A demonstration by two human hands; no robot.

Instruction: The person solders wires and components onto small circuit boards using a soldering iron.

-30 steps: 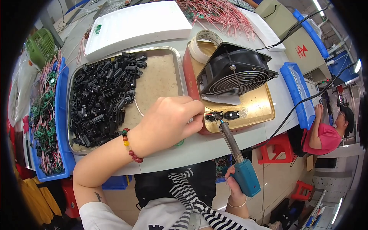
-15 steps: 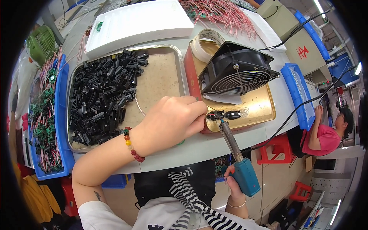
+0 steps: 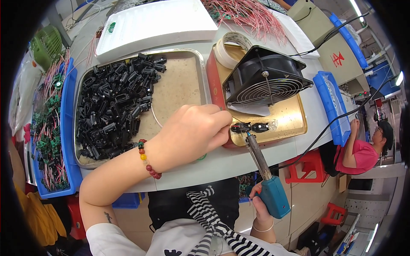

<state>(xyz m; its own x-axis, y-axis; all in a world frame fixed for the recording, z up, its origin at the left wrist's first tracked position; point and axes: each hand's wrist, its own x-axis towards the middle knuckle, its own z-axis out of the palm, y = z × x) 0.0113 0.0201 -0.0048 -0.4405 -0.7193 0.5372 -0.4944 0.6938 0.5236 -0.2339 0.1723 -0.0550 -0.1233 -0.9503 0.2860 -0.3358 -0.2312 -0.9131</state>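
Note:
My right hand (image 3: 261, 208) grips the teal handle of a soldering iron (image 3: 258, 158) below the table edge. Its metal barrel points up and away, the tip touching or very close to a small black plastic housing (image 3: 241, 127) on a gold tray (image 3: 279, 133). My left hand (image 3: 198, 128) is closed in a pinch beside that housing, with a thin wire at its fingertips; the grip itself is partly hidden. A second black housing (image 3: 259, 127) lies to the right, end to end with the first. From under my left hand a thin pale strand (image 3: 154, 115) curves out.
A metal tray (image 3: 181, 81) heaped with black housings (image 3: 113, 102) stands left. A black fan (image 3: 267, 79) and a tape roll (image 3: 230, 49) sit behind the work. Blue bins (image 3: 68, 128) with wired green boards flank the left; a black cable (image 3: 322, 128) hangs right. A co-worker (image 3: 361, 151) sits farther right.
Both hands and the soldering iron hold nearly the same place. The whole view has shifted very slightly.

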